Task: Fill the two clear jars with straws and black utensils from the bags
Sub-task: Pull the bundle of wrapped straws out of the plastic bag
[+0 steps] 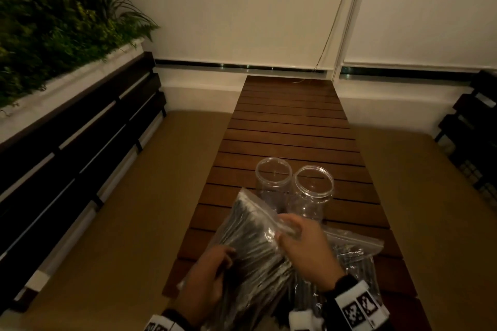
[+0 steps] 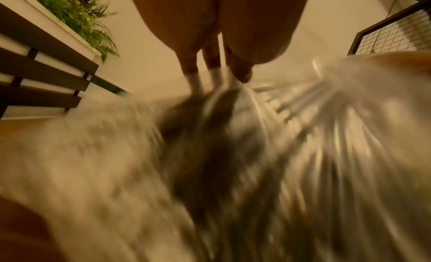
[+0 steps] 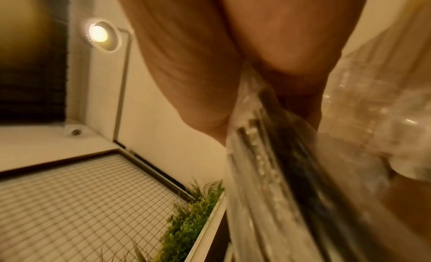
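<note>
Slatted wood table [image 1: 290,126], dim room. Two clear jars [image 1: 313,191] stand empty just behind the held bag [image 1: 252,247] of black sticks. Left hand [image 1: 204,282] grips its lower side; right hand [image 1: 304,244] pinches the zip edge. Best to steady the bottom and peel the seal open slowly.

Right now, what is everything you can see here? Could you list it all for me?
Clear jars: two, transparent, empty, open, side by side on the table.
Held bag: one, clear plastic, dark contents, lifted over the table's near end.
Second bag: one, clear plastic, lying on the table under the right hand.
Table: one, brown wooden slats.
Planter greenery: one, green, far left.
Bench backs: dark slats, left and right.
Left hand: grips the held bag's lower side.
Right hand: pinches its top edge.
</note>
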{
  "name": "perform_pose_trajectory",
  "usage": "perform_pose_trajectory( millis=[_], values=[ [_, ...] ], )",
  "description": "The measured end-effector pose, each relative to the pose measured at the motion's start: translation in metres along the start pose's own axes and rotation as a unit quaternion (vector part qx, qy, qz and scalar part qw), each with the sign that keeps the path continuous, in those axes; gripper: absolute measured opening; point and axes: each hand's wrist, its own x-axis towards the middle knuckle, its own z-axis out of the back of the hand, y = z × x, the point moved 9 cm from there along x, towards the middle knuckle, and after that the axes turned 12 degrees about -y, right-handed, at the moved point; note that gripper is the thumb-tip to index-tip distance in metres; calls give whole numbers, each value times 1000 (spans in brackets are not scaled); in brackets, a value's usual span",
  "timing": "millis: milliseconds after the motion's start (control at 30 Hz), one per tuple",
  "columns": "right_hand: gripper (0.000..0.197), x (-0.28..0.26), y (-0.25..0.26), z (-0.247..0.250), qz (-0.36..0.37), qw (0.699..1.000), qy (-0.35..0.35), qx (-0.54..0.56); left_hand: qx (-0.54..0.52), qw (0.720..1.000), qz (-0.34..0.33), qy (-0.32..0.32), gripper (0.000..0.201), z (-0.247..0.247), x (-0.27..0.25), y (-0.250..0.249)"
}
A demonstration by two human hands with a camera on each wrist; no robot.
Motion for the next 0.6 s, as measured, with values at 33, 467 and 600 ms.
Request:
perform_pose_trajectory(
  millis=[33, 467, 600],
  values=[
    [26, 0, 9, 4, 25, 1000, -15, -6, -5, 1000, 2, 15, 32, 0, 5, -2],
    [32, -49, 51, -15, 247, 960, -91, -98, -66, 993, 97, 14, 50, 38, 115, -70],
    [47, -54, 43, -25, 226, 968, -23, -107, 23, 990, 118, 73, 44, 31, 122, -62]
  ],
)
